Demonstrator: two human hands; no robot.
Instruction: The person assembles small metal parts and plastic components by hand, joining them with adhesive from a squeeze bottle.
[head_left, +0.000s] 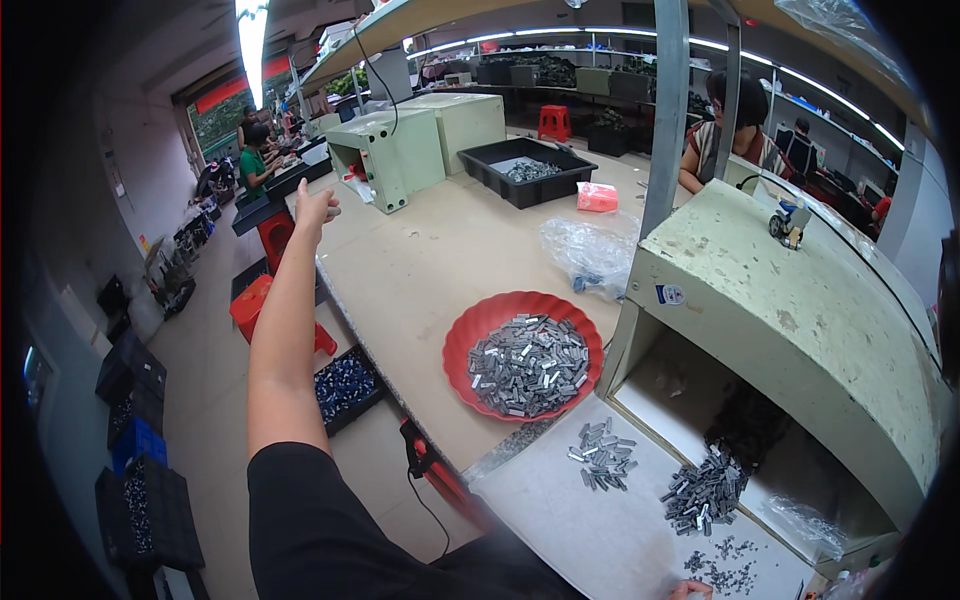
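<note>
My left arm reaches far out along the bench's left edge. My left hand [318,207] is raised near a pale green metal box [412,150], apart from it; one finger is stretched out, the others bend, and nothing shows in it. Only a bit of my right hand [690,590] shows at the bottom edge, beside scattered tiny dark parts [728,568]; its grip is cut off. Near it on the white work surface [540,505] lie a heap of small dark metal parts [706,492] and a looser group of grey pieces [602,455]. A red fluted bowl [458,345] holds many similar grey pieces.
A green metal hood [790,290] stands over the work surface at right, beside a metal post [665,120]. Clear plastic bags [590,250], a pink packet [597,197] and a black tray [540,190] lie farther back. Red stools [252,300] stand left; other people sit beyond.
</note>
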